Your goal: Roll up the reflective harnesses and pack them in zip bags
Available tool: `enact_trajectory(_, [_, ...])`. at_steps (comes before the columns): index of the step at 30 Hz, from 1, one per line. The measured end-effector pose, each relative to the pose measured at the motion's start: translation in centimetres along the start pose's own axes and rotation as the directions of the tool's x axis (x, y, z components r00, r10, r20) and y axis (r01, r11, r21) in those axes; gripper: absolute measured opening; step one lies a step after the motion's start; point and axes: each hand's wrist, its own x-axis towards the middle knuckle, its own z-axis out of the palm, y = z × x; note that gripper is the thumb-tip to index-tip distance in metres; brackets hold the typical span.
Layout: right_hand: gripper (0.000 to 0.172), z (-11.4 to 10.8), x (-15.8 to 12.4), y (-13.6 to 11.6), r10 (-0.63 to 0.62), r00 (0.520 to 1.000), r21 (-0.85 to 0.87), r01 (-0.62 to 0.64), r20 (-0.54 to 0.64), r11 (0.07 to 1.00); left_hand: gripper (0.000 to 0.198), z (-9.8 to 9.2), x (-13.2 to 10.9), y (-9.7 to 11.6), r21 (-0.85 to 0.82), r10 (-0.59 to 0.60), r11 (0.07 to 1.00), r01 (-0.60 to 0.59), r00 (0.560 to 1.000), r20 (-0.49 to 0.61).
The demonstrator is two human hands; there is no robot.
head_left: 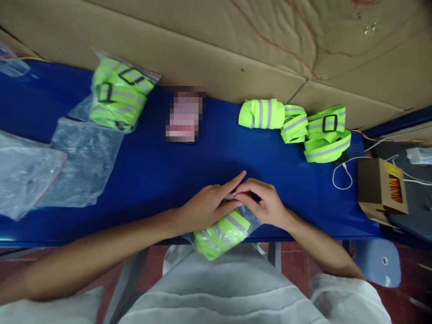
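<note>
A clear plastic bag (254,221) with a folded neon-green reflective strap (221,234) inside lies at the table's front edge, close to my body. My left hand (205,204) rests over the bag's upper side, thumb and fingers closed on its top edge. From the right, my right hand (265,200) pinches the same edge, where a bit of red shows at the fingertips. Both hands' fingertips nearly meet there. The bag's lower end hangs slightly past the table edge.
Another filled bag (118,96) stands at the back left, beside flat clear bags (84,157). A blurred-out pinkish item (184,114) lies mid-back. Rolled green straps (261,114) line the back right. A cardboard box (381,186) and white cable (342,175) are at the right.
</note>
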Motion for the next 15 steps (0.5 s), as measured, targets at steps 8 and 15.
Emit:
enact_trajectory(8, [0.008, 0.2, 0.1, 0.7, 0.005, 0.998, 0.034, -0.003, -0.058, 0.999, 0.071, -0.5, 0.7, -0.2, -0.09, -0.017, 0.996, 0.019, 1.0, 0.024])
enact_trajectory(15, [0.015, -0.2, 0.3, 0.9, -0.006, 1.0, 0.049, 0.007, -0.031, 0.999, 0.061, -1.2, 1.3, 0.5, -0.245, -0.098, 0.965, 0.096, 0.995, 0.001])
